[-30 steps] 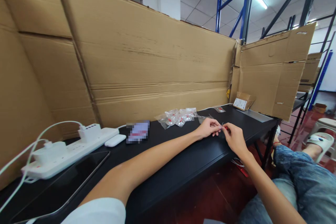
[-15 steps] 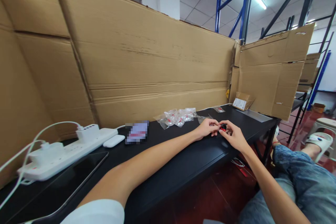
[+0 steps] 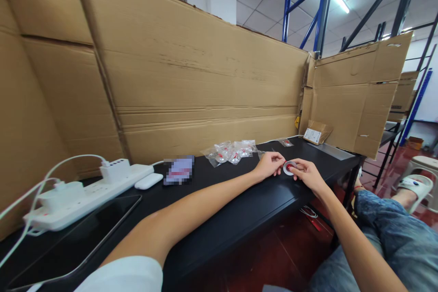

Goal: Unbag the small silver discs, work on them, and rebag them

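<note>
My right hand [image 3: 305, 174] pinches a small round disc [image 3: 286, 169] with a pale ring-shaped face and a red middle, held just above the black table. Its exact kind does not show. Close by on the left, my left hand [image 3: 270, 165] has its fingertips drawn together at the disc's edge. A speck of red shows at those fingertips, but what they grip is too small to make out. Behind the left hand lies a pile of clear plastic bags [image 3: 232, 151] with small red and white items inside.
A phone [image 3: 179, 170], a white case [image 3: 148, 181], a power strip [image 3: 92, 198] with plugs and cables, and a dark tablet [image 3: 78, 242] occupy the left side. Cardboard walls [image 3: 205, 68] enclose the table. One bag [image 3: 285, 142] and a brown package [image 3: 316, 132] lie farther right.
The disc has turned, from a dark and red side to its pale ring face. My right hand has shifted slightly, its fingers now on the disc's right side. The left hand stays nearly in place.
</note>
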Tool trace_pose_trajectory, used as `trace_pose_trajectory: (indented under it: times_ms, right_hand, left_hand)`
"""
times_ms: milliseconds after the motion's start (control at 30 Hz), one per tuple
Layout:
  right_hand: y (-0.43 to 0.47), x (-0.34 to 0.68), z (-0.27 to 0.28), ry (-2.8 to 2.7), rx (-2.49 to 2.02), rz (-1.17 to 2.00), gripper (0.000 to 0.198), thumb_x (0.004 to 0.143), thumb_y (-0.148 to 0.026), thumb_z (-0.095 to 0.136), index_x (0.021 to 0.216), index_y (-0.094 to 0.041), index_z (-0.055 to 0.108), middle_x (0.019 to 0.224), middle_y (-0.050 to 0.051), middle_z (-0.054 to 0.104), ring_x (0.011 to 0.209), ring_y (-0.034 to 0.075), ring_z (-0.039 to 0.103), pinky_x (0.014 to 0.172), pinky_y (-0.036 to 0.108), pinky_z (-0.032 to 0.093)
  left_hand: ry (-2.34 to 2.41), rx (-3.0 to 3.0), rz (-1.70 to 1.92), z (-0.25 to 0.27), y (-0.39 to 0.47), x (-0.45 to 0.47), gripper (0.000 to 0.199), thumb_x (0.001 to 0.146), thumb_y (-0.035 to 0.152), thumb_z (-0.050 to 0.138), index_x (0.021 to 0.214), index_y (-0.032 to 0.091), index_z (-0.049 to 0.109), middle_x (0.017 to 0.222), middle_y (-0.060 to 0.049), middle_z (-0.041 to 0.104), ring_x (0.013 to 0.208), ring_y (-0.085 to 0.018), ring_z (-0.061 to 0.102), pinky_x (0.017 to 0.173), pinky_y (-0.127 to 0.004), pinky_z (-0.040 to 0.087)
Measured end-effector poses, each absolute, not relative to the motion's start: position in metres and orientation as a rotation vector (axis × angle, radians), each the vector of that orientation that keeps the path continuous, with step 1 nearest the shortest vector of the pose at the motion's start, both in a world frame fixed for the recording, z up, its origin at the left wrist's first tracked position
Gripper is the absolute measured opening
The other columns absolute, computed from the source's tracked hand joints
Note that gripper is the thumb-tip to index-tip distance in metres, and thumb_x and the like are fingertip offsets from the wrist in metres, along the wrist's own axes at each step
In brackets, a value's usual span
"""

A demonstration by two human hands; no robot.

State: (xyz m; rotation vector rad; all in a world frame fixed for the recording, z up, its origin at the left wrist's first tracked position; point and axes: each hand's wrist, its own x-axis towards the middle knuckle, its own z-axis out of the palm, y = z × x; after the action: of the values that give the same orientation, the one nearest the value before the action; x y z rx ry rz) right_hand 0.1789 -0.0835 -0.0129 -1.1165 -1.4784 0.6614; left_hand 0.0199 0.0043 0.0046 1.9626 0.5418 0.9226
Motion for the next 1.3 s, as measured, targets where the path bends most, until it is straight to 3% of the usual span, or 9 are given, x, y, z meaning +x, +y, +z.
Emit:
trace_pose_trajectory:
  times_ms: [167, 333, 500, 600, 833, 967, 1100, 1300]
  right_hand:
    - [-0.075, 0.182, -0.021, -1.311, -1.224, 0.559, 0.033, 0.07, -0.038, 0.069, 0.091, -0.013, 0.07, 0.06, 0.002, 0.066, 0.048, 0.012, 0.056, 0.044, 0.021, 0.039]
    - [-0.067, 0.187, -0.027, -1.199, -1.214, 0.6, 0.029, 0.069, -0.037, 0.07, 0.084, -0.012, 0.071, 0.062, 0.006, 0.069, 0.051, 0.015, 0.062, 0.048, 0.024, 0.049]
    - [-0.06, 0.19, -0.029, -1.05, -1.203, 0.68, 0.033, 0.073, -0.046, 0.07, 0.072, -0.013, 0.072, 0.066, 0.01, 0.071, 0.06, 0.022, 0.071, 0.058, 0.031, 0.06]
    - [-0.059, 0.191, -0.028, -1.029, -1.176, 0.702, 0.032, 0.07, -0.044, 0.074, 0.077, -0.012, 0.073, 0.072, 0.01, 0.073, 0.065, 0.024, 0.072, 0.062, 0.033, 0.062]
    - [-0.062, 0.172, -0.011, -1.194, -1.278, 0.374, 0.031, 0.07, -0.035, 0.074, 0.093, -0.015, 0.074, 0.09, 0.011, 0.075, 0.08, 0.025, 0.073, 0.077, 0.035, 0.059]
    - [-0.056, 0.152, -0.005, -1.417, -1.243, 0.221, 0.028, 0.074, -0.031, 0.07, 0.098, -0.017, 0.072, 0.093, 0.009, 0.075, 0.081, 0.023, 0.072, 0.08, 0.036, 0.058]
    - [-0.049, 0.144, -0.009, -1.576, -1.322, 0.04, 0.024, 0.078, -0.024, 0.067, 0.101, -0.018, 0.072, 0.091, 0.008, 0.075, 0.078, 0.022, 0.071, 0.079, 0.036, 0.057]
    - [-0.053, 0.145, -0.009, -1.628, -1.356, -0.057, 0.022, 0.08, -0.019, 0.064, 0.101, -0.02, 0.072, 0.09, 0.007, 0.075, 0.077, 0.021, 0.071, 0.078, 0.032, 0.056]
  left_hand:
    - [0.749, 2.506, 1.241, 0.009, -0.003, 0.01, 0.02, 0.088, 0.024, 0.05, 0.081, 0.016, 0.066, 0.075, -0.004, 0.064, 0.073, -0.015, 0.058, 0.072, -0.027, 0.045]
    - [1.02, 2.89, 1.123, 0.005, 0.001, -0.001, 0.026, 0.089, 0.025, 0.045, 0.098, 0.014, 0.067, 0.099, -0.012, 0.061, 0.098, -0.025, 0.053, 0.088, -0.037, 0.042]
    - [1.208, 2.909, 0.883, 0.0, 0.006, 0.001, 0.022, 0.083, 0.026, 0.05, 0.089, 0.013, 0.067, 0.098, -0.015, 0.061, 0.098, -0.027, 0.055, 0.086, -0.037, 0.043]
    - [1.175, 2.79, 0.914, -0.001, 0.009, 0.003, 0.019, 0.082, 0.025, 0.052, 0.091, 0.013, 0.064, 0.095, -0.015, 0.063, 0.094, -0.027, 0.058, 0.081, -0.036, 0.044]
    - [1.01, 2.272, 1.118, -0.002, 0.028, 0.003, 0.011, 0.081, 0.026, 0.059, 0.075, 0.017, 0.056, 0.063, -0.002, 0.062, 0.062, -0.015, 0.061, 0.062, -0.025, 0.043]
    - [0.829, 1.79, 1.083, -0.004, 0.034, 0.007, 0.012, 0.087, 0.023, 0.057, 0.079, 0.015, 0.053, 0.055, 0.002, 0.06, 0.044, -0.011, 0.059, 0.049, -0.02, 0.042]
    - [0.682, 1.479, 1.031, -0.001, 0.032, 0.011, 0.01, 0.09, 0.015, 0.053, 0.08, 0.012, 0.052, 0.058, -0.002, 0.063, 0.047, -0.013, 0.064, 0.046, -0.021, 0.046]
    - [0.523, 1.48, 0.9, 0.002, 0.029, 0.006, 0.011, 0.087, 0.018, 0.061, 0.089, 0.007, 0.062, 0.069, -0.009, 0.069, 0.056, -0.013, 0.067, 0.057, -0.022, 0.052]
